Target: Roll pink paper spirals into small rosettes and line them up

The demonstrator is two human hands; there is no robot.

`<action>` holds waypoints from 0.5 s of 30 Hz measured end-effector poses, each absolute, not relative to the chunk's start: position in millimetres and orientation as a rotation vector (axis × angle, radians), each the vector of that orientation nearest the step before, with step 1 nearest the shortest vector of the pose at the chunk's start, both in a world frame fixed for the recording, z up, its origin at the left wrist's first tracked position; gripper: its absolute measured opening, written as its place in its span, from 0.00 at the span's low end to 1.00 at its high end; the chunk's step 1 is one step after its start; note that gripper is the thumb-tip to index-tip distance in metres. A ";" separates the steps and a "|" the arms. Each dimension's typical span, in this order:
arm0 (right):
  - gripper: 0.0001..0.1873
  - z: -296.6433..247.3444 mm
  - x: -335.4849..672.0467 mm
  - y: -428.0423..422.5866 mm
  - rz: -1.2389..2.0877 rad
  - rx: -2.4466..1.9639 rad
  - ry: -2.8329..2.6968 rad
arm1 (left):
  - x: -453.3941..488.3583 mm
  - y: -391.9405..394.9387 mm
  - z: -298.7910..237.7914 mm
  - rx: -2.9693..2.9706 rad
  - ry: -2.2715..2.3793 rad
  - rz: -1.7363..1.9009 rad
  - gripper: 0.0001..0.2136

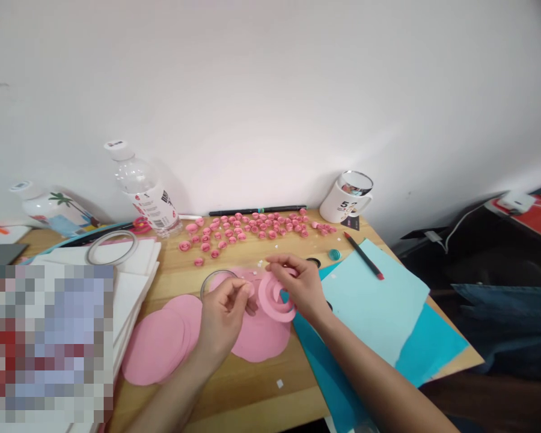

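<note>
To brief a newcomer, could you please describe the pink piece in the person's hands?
On the wooden table, before the scattered pink rolls, between the left hand and right hand hangs a pink paper spiral. Unlike the flat pink circles under it, it is cut into open coils.

Light wooden table (252, 391), against a white wall. Rear left: clear plastic water bottle with white cap (142, 192), tilted. White ceramic mug (347, 201) stands rear right, with a long black marker (256, 211) along the wall between the two. Red pencil (363, 255) rests on pale blue paper sheets (374, 300). Stacked white boards (130, 282), left, carry a clear ring (112, 248).
</note>
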State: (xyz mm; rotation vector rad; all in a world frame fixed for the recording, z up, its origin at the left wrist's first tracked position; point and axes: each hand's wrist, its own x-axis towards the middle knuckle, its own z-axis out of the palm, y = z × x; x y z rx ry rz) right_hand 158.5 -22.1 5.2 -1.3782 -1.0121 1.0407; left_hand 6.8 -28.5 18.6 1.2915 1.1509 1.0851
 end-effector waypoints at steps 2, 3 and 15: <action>0.13 1.7 163.5 -15.4 1.082 -1.361 -0.806 | 8.0 -35.3 22.4 1.300 1.089 1.067 0.08; 0.14 -0.7 165.9 -11.9 1.110 -1.335 -0.708 | 8.9 -40.1 24.3 1.314 1.027 1.008 0.08; 0.16 -19.6 158.5 -1.5 1.462 -0.915 -0.655 | 34.9 -107.3 30.2 1.709 0.194 0.261 0.07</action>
